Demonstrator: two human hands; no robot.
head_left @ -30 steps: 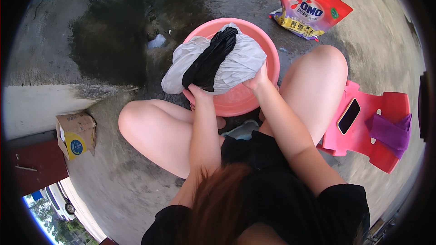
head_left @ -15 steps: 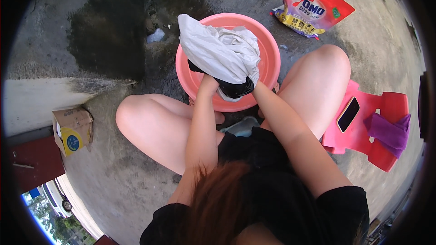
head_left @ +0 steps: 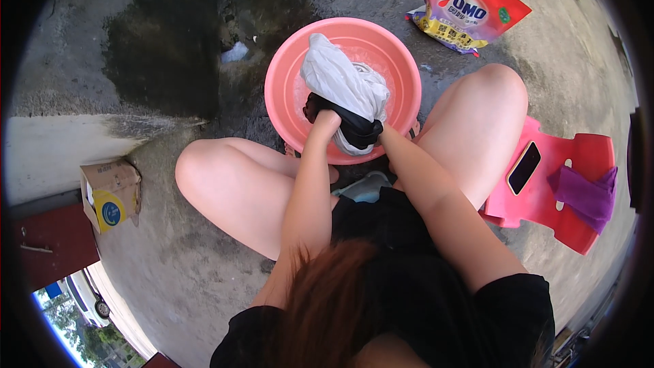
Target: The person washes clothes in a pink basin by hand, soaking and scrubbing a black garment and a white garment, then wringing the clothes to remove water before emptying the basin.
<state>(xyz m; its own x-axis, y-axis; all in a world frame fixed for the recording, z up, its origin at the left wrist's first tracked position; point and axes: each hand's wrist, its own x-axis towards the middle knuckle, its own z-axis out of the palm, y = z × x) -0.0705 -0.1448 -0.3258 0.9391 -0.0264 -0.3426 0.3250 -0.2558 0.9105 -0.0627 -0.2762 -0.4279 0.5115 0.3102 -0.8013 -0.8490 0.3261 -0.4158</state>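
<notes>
I sit with the pink basin (head_left: 274, 88) between my legs, probably so both arms reach it evenly. Taking its middle as the clock centre, the pale cloth (head_left: 344, 82) lies bunched inside, its loose end pointing to 11 and its black part (head_left: 357, 129) gathered toward 6, close to me. My left hand (head_left: 328, 121), near 7, looks closed on that black part, I think because a gathered fold is easier to grip than the loose spread. My right hand (head_left: 383, 133), between 4 and 5, goes behind the cloth; its fingers are hidden, so I cannot tell whether they grip. Both hands are over the basin, likely so that drips fall back into the foamy water (head_left: 372, 56).

The red detergent bag (head_left: 470, 10) stands at 2, outside the rim, perhaps within reach yet clear of my elbows. Near 4, beyond my right knee, a pink plastic stool (head_left: 501, 208) carries my phone (head_left: 524, 168) and a purple cloth (head_left: 584, 196), presumably away from splashes.
</notes>
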